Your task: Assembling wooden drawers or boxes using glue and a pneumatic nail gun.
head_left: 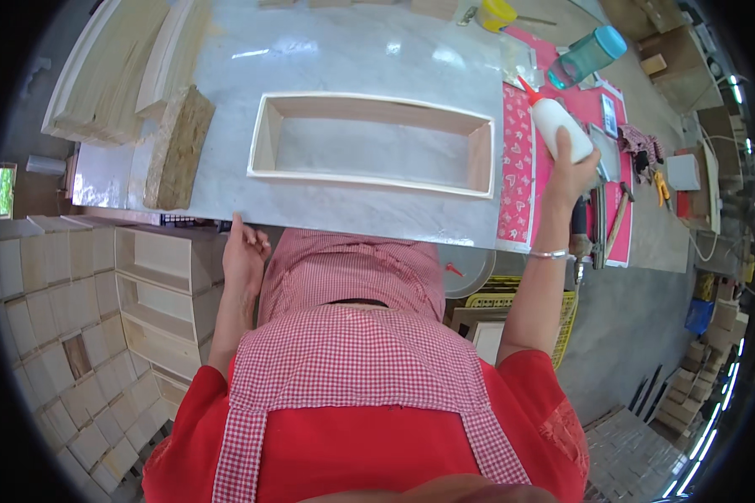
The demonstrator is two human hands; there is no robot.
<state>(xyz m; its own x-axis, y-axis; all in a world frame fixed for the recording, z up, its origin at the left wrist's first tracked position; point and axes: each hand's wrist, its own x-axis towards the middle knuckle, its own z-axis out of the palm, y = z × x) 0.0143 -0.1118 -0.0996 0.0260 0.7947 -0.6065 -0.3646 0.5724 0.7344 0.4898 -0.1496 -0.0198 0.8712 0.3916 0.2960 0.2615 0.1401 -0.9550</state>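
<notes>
My right hand (573,168) is wrapped round a white squeeze bottle (555,124) with a red pointed nozzle, held tilted over the pink patterned cloth (516,180) at the table's right. At the front edge of the table, my left hand (245,256) holds nothing; one finger reaches up to the edge and the others are loosely bent. Between my hands, a long rectangular wooden frame (369,186) lies on the grey marble-patterned tabletop (361,63). Its upper rim shows a white line all round, and the tabletop is visible through its middle.
Stacked wooden boards (109,71) and a rough wood block (179,151) stand at the table's left. Rightward are a teal bottle (583,60), a yellow container (497,13), a hammer (621,214) and yellow-handled pliers (663,189). Wooden boxes (155,285) are piled at lower left.
</notes>
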